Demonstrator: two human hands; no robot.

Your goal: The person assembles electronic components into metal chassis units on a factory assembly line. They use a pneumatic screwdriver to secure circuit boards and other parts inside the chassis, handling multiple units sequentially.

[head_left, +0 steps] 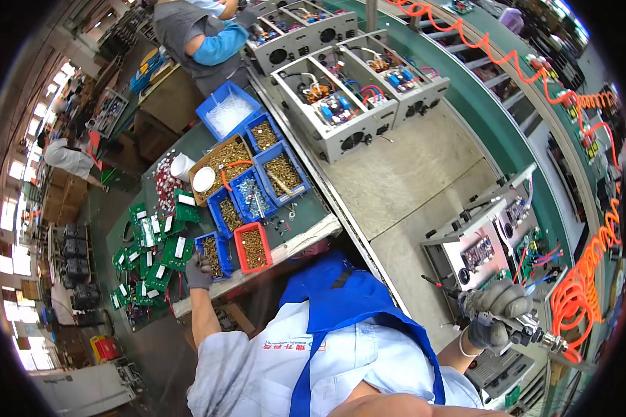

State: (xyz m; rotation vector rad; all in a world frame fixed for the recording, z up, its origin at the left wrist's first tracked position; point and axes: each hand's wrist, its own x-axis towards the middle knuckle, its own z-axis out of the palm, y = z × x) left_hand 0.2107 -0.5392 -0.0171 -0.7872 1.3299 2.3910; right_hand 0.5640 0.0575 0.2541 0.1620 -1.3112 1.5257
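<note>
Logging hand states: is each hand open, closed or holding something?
Left hand: at a blue bin; open or closed cannot be told.
Right hand: closed, holding a metal tool.

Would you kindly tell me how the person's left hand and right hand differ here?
The left hand is at the edge of a blue bin of small brass-coloured parts; the right hand is closed around a metal tool. The right hand has a pale band at its wrist; none shows at the left hand's wrist. Both hands wear grey gloves.
</note>
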